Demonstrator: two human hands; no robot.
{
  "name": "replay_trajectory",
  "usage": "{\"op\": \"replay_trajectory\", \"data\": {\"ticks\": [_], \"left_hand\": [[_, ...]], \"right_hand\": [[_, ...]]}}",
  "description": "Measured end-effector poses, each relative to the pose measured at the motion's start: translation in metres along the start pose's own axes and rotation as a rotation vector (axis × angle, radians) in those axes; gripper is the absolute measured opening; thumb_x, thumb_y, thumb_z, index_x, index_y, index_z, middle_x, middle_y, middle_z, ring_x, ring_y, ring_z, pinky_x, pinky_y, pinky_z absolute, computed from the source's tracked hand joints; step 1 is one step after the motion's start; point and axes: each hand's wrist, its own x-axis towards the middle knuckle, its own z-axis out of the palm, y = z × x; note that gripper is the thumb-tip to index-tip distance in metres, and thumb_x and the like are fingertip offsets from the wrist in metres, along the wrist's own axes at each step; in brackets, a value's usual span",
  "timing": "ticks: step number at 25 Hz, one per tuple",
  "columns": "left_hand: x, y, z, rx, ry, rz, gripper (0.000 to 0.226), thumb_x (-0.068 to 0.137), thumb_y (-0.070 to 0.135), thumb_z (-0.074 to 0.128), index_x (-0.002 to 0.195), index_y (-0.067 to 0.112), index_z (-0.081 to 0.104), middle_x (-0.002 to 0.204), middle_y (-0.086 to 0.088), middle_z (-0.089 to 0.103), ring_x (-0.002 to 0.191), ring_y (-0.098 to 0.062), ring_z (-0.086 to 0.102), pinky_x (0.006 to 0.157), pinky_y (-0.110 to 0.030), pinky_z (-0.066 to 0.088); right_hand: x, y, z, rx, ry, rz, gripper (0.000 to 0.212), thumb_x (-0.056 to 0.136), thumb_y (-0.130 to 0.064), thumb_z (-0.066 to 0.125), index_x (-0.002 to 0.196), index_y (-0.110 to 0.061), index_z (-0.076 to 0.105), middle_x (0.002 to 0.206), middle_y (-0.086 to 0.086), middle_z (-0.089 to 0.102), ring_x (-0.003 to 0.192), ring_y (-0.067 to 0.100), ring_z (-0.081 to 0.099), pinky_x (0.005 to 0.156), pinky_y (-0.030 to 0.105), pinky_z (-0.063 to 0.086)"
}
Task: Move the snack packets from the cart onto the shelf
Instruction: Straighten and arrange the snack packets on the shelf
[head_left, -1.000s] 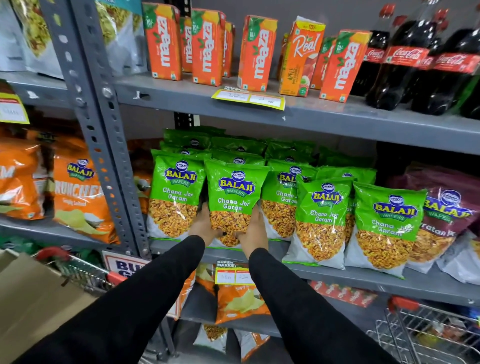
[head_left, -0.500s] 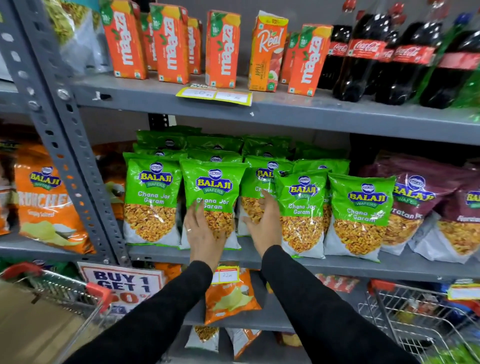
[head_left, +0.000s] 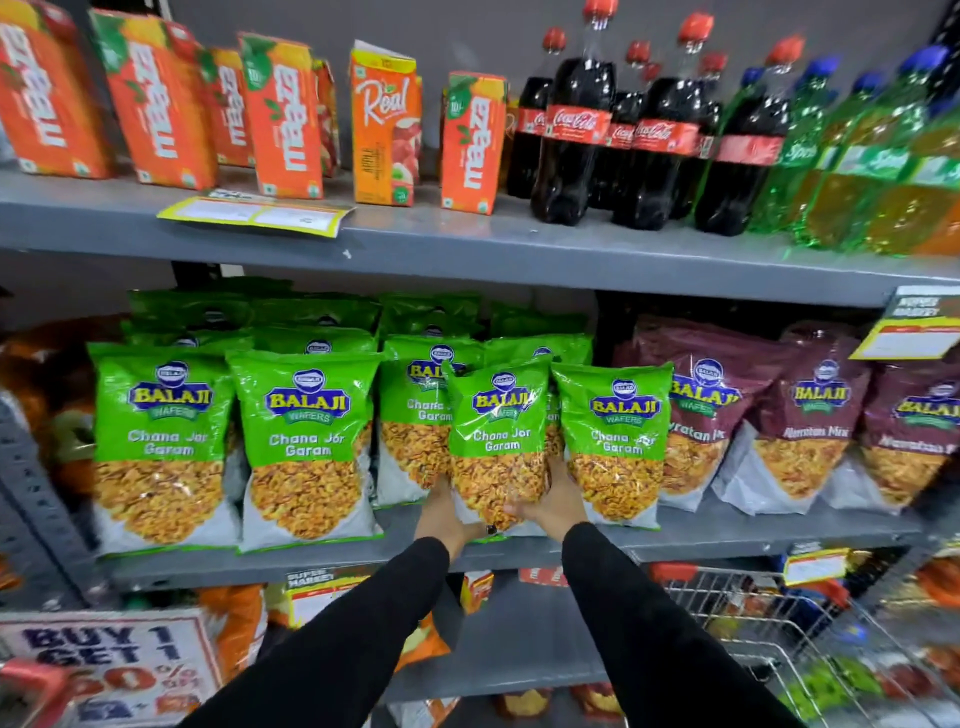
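A green Balaji Chana Jor Garam packet (head_left: 497, 441) stands upright at the front of the grey middle shelf (head_left: 727, 535). My left hand (head_left: 447, 514) cups its lower left side and my right hand (head_left: 553, 501) grips its lower right side. Several more green packets (head_left: 306, 441) stand in rows to its left, right and behind it. The wire cart (head_left: 810, 660) is at the lower right, with blurred coloured goods inside.
Maroon Balaji packets (head_left: 800, 431) fill the shelf's right part. Orange Maaza cartons (head_left: 283, 114), Coca-Cola bottles (head_left: 576, 130) and green bottles stand on the shelf above. A "Buy 1 Get 1" sign (head_left: 109, 665) sits lower left. Orange packets lie on the lower shelf.
Both hands left the second green packet, moved right along the shelf and now hold the packet fourth from the left. The view has shifted right with them.
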Motion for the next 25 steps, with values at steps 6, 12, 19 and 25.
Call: {"op": "replay_trajectory", "data": {"ticks": [6, 12, 19, 25], "left_hand": [[-0.013, -0.016, -0.020, 0.014, 0.130, 0.015, 0.087, 0.079, 0.015, 0.072, 0.146, 0.004, 0.018, 0.153, -0.013, 0.032, 0.140, -0.025, 0.033, 0.109, -0.033, 0.035], [-0.011, -0.030, -0.050, 0.107, 0.170, 0.012, 0.087, 0.077, 0.015, 0.074, 0.145, 0.003, 0.021, 0.150, -0.014, 0.036, 0.137, -0.026, 0.036, 0.109, -0.034, 0.035], [-0.013, -0.035, -0.045, 0.026, 0.237, 0.048, 0.093, 0.074, 0.009, 0.076, 0.145, 0.007, 0.015, 0.149, -0.016, 0.035, 0.137, -0.029, 0.036, 0.110, -0.039, 0.035], [-0.032, 0.007, -0.024, 0.216, 0.556, 0.359, 0.103, 0.070, 0.019, 0.076, 0.146, 0.011, 0.006, 0.155, -0.019, 0.014, 0.145, -0.033, 0.008, 0.119, -0.047, 0.014]], "right_hand": [[-0.017, -0.003, 0.022, 0.081, -0.034, -0.128, 0.095, 0.070, -0.014, 0.077, 0.143, -0.012, 0.017, 0.153, 0.009, 0.026, 0.141, 0.023, 0.025, 0.111, 0.032, 0.026], [-0.019, -0.022, 0.051, 0.104, -0.084, -0.178, 0.093, 0.072, -0.012, 0.075, 0.144, -0.013, 0.016, 0.148, 0.008, 0.036, 0.138, 0.023, 0.031, 0.108, 0.031, 0.029], [-0.017, -0.019, 0.048, 0.168, -0.110, -0.184, 0.088, 0.068, -0.014, 0.079, 0.138, -0.015, 0.026, 0.134, 0.002, 0.046, 0.128, 0.018, 0.040, 0.107, 0.035, 0.035], [-0.009, -0.027, -0.009, 0.226, 0.216, -0.175, 0.069, 0.074, -0.017, 0.074, 0.131, -0.013, 0.036, 0.105, 0.006, 0.053, 0.099, 0.020, 0.051, 0.084, 0.034, 0.046]]}}
